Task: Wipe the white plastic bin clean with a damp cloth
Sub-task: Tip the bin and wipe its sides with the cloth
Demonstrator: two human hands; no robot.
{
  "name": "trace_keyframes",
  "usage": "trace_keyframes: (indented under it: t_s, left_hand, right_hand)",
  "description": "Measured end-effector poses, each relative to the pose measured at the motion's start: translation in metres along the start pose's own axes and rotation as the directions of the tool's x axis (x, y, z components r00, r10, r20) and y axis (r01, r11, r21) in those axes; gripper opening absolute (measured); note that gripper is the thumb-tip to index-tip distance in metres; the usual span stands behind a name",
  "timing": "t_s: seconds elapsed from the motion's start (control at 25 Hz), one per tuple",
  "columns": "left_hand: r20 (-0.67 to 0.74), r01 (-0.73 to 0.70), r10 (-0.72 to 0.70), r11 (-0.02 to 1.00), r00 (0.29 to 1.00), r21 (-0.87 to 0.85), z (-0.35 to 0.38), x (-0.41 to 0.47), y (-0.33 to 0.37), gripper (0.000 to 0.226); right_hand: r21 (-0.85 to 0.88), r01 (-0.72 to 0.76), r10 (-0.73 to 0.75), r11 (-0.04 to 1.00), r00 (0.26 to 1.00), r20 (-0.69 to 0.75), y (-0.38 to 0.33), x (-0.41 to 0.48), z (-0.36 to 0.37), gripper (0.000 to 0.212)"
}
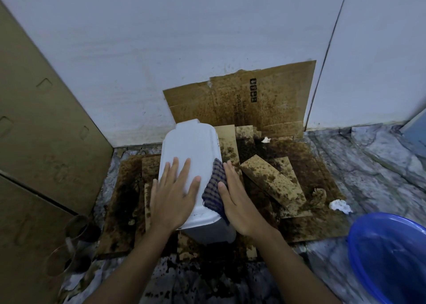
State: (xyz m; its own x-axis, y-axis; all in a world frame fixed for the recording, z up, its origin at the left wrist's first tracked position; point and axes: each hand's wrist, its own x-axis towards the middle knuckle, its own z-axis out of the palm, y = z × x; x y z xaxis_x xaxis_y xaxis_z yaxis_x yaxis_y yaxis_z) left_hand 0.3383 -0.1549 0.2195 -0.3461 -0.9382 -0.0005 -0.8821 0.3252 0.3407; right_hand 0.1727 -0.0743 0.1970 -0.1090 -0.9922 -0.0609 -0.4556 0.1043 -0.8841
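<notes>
White rectangular plastic bin (191, 142) lies tipped over at the centre of the frame on stained brown cardboard sheets (276, 181). It looks light, stiff and smooth, so it is likely to slide unless steadied on its broad flat faces. The left hand (173, 195) rests flat on its top face, fingers spread, while the right hand (239, 202), fingers straight, presses a blue checked cloth (215, 188) against the bin's right edge.

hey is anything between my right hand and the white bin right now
Only the checked cloth: the right hand presses it against the right side of the white bin. The left hand rests directly on it.
</notes>
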Motion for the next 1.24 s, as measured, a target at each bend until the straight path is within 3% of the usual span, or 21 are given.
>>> trace_keyframes:
  t_s: [0.2,0.56,0.68,0.88,1.12,1.24]
  left_hand:
    - [-0.056,-0.025,0.024,0.999,0.998,-0.027,-0.002,-0.003,-0.033,0.081]
    - [-0.031,-0.032,0.029,0.993,0.999,-0.11,-0.008,-0.01,-0.051,0.085]
    - [0.039,0.039,-0.032,0.982,0.999,-0.187,-0.023,-0.002,-0.05,0.083]
    - [-0.01,0.18,-0.183,0.975,0.983,-0.132,-0.023,0.013,-0.03,0.072]
    - [-0.006,0.037,-0.038,0.995,0.999,-0.092,-0.008,0.004,-0.047,0.063]
    - [0.0,0.031,-0.031,0.993,1.0,-0.114,-0.008,0.001,-0.051,0.068]
  right_hand:
    - [0.079,0.017,-0.019,0.997,0.999,0.026,-0.012,0.0,0.026,0.064]
    - [0.125,0.041,-0.044,0.991,0.999,0.027,-0.017,0.002,0.043,0.063]
    - [0.121,0.061,-0.062,0.991,0.998,0.004,-0.019,0.005,0.051,0.062]
    - [0.099,0.066,-0.067,0.993,0.998,0.003,-0.024,0.011,0.06,0.061]
    - [0.102,0.11,-0.109,0.989,0.994,-0.019,-0.022,0.008,0.068,0.06]
    - [0.122,0.126,-0.124,0.984,0.992,-0.025,-0.02,0.011,0.071,0.06]
